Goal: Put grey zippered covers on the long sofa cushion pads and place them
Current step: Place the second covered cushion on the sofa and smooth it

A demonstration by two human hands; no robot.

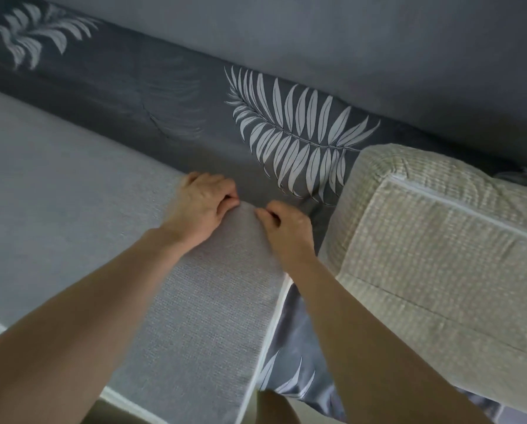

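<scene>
Both clamped on grey cover [222, 289] corner: left hand [199, 206] grip, right hand [288, 229] grip.

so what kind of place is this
Probably a home living room, at a sofa, though a bedroom is possible. A long grey cushion in its cover lies beside a beige pad, both on a leaf-print sheet draped over the seat and back.

Left forearm [88, 316], right forearm [366, 332] bare to frame edge (wrists likewise); left hand [201, 206], right hand [286, 228] bare.
</scene>
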